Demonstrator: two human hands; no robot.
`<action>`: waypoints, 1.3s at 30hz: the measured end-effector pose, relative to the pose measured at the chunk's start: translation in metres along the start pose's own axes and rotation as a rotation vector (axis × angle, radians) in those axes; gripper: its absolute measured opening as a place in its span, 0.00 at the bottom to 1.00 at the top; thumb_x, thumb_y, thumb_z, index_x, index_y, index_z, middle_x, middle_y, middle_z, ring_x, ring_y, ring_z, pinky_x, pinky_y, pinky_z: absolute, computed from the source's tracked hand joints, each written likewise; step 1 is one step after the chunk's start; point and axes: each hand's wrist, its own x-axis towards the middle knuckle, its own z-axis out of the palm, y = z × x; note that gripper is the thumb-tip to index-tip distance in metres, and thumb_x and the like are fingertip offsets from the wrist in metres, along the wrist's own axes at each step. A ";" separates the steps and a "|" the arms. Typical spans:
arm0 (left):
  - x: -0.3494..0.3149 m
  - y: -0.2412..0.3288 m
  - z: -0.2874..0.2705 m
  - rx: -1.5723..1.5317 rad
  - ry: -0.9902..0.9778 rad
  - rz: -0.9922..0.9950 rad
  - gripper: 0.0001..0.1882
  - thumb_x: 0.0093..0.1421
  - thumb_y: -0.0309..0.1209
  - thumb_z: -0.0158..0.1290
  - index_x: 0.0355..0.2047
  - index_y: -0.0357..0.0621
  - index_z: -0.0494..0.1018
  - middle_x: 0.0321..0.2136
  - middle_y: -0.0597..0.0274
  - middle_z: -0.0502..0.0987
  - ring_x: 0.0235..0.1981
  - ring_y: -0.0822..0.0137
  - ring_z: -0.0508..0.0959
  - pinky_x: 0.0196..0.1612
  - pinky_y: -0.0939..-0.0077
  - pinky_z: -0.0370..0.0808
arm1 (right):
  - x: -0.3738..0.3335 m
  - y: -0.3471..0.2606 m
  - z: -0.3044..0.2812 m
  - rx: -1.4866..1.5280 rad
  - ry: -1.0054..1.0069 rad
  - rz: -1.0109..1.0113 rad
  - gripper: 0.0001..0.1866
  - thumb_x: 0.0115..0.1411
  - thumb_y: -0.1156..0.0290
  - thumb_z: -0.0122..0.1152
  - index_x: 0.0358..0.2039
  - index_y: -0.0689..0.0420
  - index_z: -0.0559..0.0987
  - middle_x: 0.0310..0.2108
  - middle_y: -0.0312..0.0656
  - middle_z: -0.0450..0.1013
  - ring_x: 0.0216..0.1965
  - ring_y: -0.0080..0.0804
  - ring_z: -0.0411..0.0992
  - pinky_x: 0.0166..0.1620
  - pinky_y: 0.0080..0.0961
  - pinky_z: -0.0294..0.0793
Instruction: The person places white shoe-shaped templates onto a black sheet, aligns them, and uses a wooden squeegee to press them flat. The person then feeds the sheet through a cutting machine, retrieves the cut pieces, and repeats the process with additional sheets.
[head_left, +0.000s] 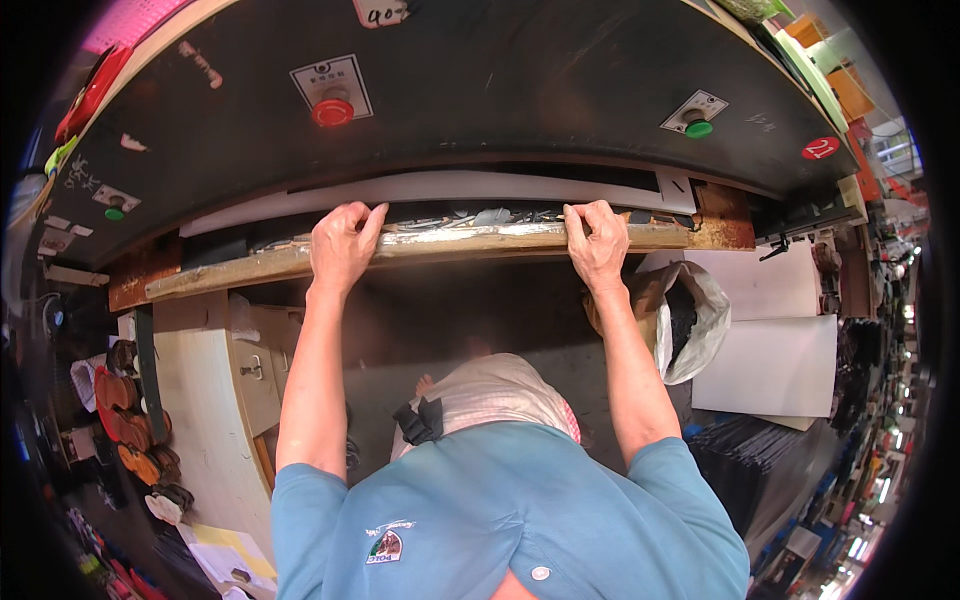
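Note:
Both arms reach forward into the slot of a large black machine. My left hand is closed, thumb and fingers pinched at the near edge of a thin black sheet. My right hand pinches the same edge farther right, also closed. Behind the sheet's edge lies a white board, partly under the machine's upper block. A worn wooden rail runs below my hands, with scraps piled along it. How far the black sheet reaches inward is hidden.
On the machine's face are a red push button and a green button. An open white sack stands below right, beside white boards and stacked black sheets. A pale cabinet is at left.

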 end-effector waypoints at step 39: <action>-0.105 0.080 -0.005 -0.148 -0.251 0.203 0.22 0.71 0.25 0.53 0.63 0.29 0.74 0.69 0.39 0.71 0.74 0.39 0.66 0.77 0.46 0.60 | -0.056 -0.143 -0.068 0.818 -0.531 0.509 0.47 0.46 0.70 0.80 0.69 0.67 0.75 0.70 0.53 0.68 0.66 0.39 0.72 0.71 0.34 0.68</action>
